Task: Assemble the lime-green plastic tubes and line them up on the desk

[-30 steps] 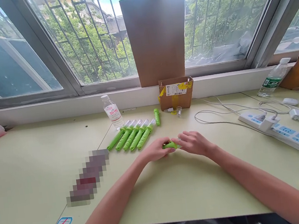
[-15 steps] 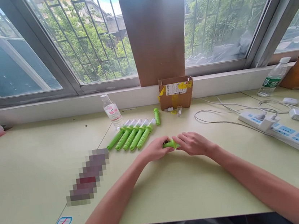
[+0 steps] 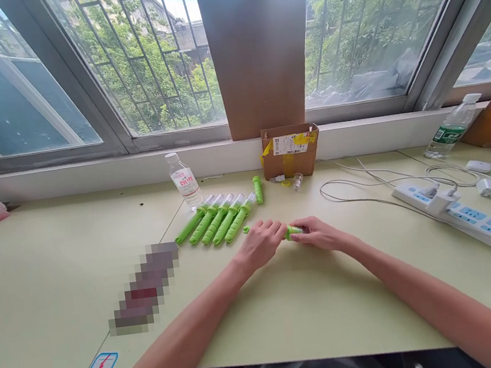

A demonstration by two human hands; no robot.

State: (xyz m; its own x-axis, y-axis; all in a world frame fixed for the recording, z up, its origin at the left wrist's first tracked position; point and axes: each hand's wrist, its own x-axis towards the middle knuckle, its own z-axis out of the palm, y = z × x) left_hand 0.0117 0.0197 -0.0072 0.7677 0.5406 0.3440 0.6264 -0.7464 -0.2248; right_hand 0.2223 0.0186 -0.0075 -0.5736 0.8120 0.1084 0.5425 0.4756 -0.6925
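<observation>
My left hand [image 3: 262, 244] is closed around the handle of a green plastic stick [image 3: 288, 233], whose looped tip pokes out on the left. At the other end, my right hand [image 3: 318, 234] grips its clear or shiny head; the fingers cover most of that part. The stick lies roughly level, just above the table. To the left, several similar green sticks with clear ends [image 3: 218, 220] rest side by side in a slanted row. A shorter green piece [image 3: 257, 190] lies behind my hands.
A water bottle [image 3: 185, 182] stands behind the row. Near a small cardboard box [image 3: 299, 162] are a clear cap [image 3: 297, 181] and a yellow ring [image 3: 285, 183]. On the right lie a power strip [image 3: 459, 214], loose cables [image 3: 363, 196] and another bottle [image 3: 453, 125].
My left hand has turned over, knuckles now up, around the stick's handle. The stick now lies sideways, and my right hand has shifted onto its head.
</observation>
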